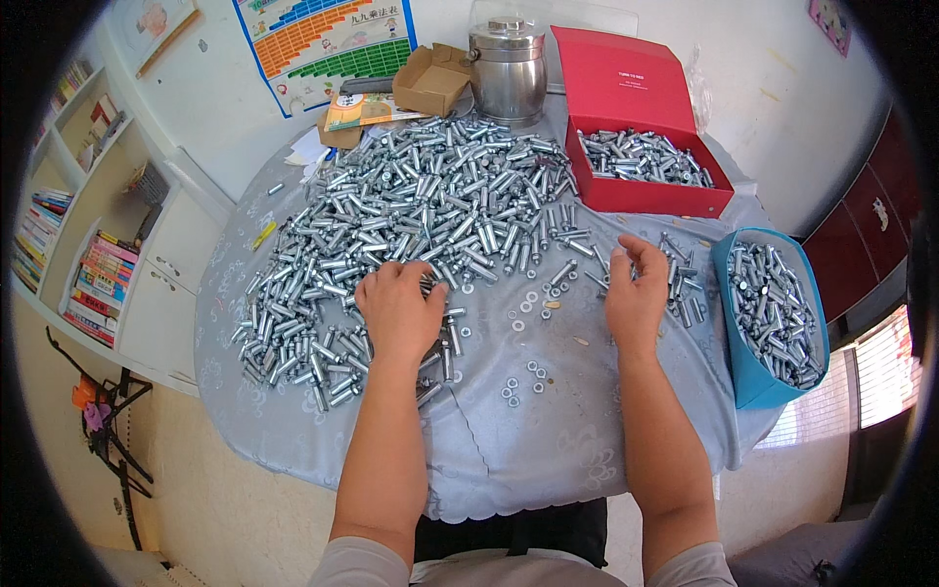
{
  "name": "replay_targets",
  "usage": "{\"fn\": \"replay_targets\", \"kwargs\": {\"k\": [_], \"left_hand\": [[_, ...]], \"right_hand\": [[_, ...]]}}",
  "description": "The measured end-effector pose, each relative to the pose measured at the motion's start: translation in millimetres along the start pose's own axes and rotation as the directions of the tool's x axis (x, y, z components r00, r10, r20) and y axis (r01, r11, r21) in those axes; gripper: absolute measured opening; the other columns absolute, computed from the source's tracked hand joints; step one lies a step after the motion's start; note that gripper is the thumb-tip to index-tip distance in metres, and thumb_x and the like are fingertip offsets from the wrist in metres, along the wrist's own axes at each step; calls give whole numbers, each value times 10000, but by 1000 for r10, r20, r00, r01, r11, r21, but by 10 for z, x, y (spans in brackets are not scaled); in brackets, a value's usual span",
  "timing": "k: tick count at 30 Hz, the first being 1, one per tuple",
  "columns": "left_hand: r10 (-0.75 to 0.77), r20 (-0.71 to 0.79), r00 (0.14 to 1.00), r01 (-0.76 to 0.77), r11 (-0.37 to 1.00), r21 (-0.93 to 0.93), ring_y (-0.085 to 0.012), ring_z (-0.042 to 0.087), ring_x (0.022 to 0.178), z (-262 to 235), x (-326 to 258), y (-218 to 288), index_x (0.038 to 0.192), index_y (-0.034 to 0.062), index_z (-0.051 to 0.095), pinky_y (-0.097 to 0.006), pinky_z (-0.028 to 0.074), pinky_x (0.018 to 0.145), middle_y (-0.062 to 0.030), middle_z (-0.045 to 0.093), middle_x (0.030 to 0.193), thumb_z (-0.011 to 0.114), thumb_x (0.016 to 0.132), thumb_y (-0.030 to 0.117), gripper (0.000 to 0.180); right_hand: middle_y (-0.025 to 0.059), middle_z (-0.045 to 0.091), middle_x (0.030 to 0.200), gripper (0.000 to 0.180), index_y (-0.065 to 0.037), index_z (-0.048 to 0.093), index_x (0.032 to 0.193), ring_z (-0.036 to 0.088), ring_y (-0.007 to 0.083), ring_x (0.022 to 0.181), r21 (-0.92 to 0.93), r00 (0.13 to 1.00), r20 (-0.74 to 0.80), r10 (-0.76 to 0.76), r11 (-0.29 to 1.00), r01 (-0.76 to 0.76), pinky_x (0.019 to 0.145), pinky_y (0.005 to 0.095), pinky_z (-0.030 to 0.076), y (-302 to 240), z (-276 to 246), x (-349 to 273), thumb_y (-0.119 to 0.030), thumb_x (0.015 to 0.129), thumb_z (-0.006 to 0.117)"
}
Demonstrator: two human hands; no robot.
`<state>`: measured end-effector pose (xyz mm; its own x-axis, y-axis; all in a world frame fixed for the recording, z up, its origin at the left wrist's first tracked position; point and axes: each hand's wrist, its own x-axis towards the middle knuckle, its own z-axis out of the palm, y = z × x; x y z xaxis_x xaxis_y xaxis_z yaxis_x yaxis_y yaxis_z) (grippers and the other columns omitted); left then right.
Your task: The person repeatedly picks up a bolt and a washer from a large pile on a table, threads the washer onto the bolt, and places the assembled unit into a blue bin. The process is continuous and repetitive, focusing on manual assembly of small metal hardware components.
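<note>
counter [562,445]: grey cloth on top, rounded near edge toward you; carries everything below.
bolt pile [421,201]: left and centre of you, spreading to the far side; long axes every which way. Your left grip [399,311] is the nearer one, over its near right edge.
red box [646,199]: lid up, bolts inside; beyond your right grip [638,298], a bit to the right.
blue bin [761,389]: full of bolts, right of your right grip and well apart from it.
left grip: fingers curled down, thumb tucked near them; something dark shows in the gap, can't tell if you're pinching it.
right grip: fingers half bent, thumb close to the forefinger; no bolt shows between them, can't tell if anything's held.
right cluster [696,310]: small scatter of bolts just right of your right grip; nearest ones point roughly away from you, farther ones slant.
single bolt [597,281]: just left of your right grip, which is the nearer; long axis slants from far left down toward your thumb side.
nuts [539,373]: loose on the cloth between your forearms, nearer you than either grip.
washers [518,326]: flat, between both grips, slightly nearer the right.
</note>
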<state>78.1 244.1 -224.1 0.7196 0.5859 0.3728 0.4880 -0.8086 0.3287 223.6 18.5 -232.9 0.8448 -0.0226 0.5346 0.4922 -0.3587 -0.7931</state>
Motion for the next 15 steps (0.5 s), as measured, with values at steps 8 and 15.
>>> {"fn": "replay_targets", "kwargs": {"k": [8,15], "left_hand": [[78,47,996,-76,997,-25,-314,534,1072,-59,-21,-76,986,147,698,-453,352,985,-100,616,1090,606,721,55,295],[82,86,993,-79,996,-27,-319,535,1031,-115,-38,-16,930,142,674,-445,366,955,-81,623,1052,602,711,46,250]], "right_hand": [[134,577,987,175,6,629,1015,571,245,936,67,998,17,62,996,-63,841,339,456,13,26,-20,-80,864,604],[127,584,965,176,16,632,1014,581,233,905,76,997,34,62,995,-65,829,330,462,19,21,-16,-78,867,602]]}}
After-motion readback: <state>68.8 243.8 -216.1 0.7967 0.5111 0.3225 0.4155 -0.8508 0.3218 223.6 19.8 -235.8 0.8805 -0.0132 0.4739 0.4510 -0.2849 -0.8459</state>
